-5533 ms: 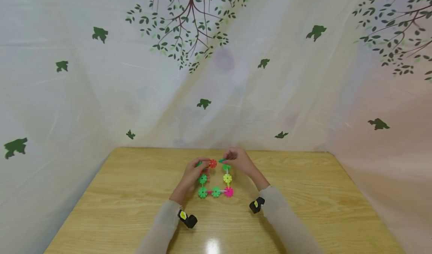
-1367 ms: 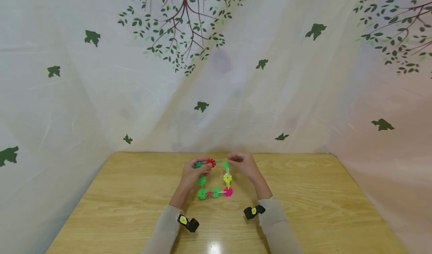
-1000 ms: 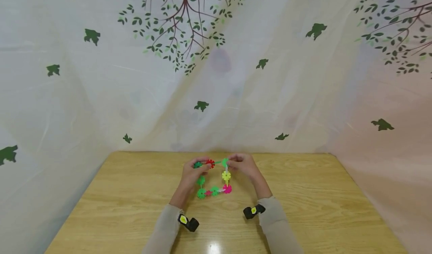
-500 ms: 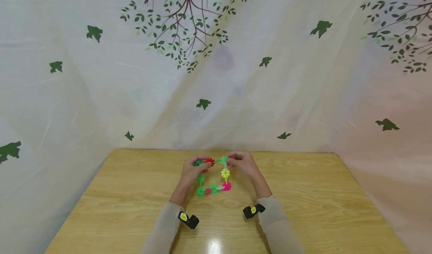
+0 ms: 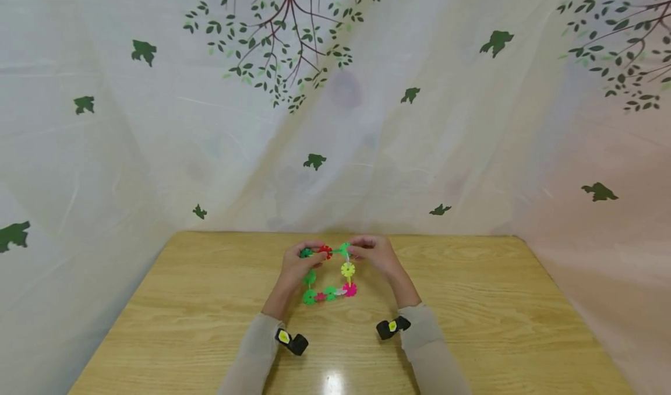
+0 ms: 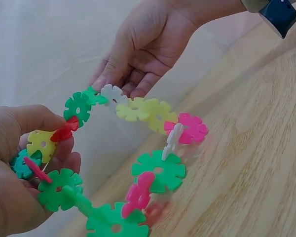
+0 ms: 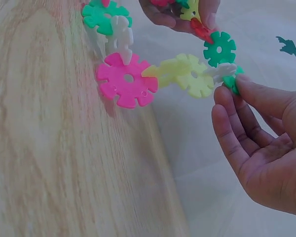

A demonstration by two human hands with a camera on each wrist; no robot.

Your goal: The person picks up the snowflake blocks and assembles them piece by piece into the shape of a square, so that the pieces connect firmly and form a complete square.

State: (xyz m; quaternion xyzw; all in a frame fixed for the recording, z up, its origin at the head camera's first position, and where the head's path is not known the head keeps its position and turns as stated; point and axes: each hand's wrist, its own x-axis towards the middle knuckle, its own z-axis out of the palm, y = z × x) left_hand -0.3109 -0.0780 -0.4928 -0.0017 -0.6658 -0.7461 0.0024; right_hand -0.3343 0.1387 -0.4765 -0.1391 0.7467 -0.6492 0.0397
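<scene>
Notched plastic snowflake discs are linked edge to edge into a square loop, in green, pink, yellow, white and red. At its far left my left hand (image 5: pixel 295 271) pinches the red snowflake disc (image 6: pixel 65 129) between thumb and fingers; more discs lie partly hidden inside that hand. Opposite, thumb and forefinger of my right hand (image 5: pixel 378 256) grip the green snowflake disc (image 7: pixel 231 83) at the far right corner. A white disc (image 7: pixel 224 72) and yellow discs (image 5: pixel 348 270) run from there to the pink disc (image 5: pixel 349 289). Near left, a large green disc (image 5: pixel 310 297) forms another corner.
The loop is over a wooden table (image 5: pixel 472 313), whose far edge meets a pale cloth backdrop (image 5: pixel 251 150) printed with branches and birds. Black wrist cameras (image 5: pixel 292 342) sit on both sleeves.
Earlier the far side had a gap between the green disc by the red one and the right corner; now they are joined. The loop has since shifted slightly left, and both hands keep hold.
</scene>
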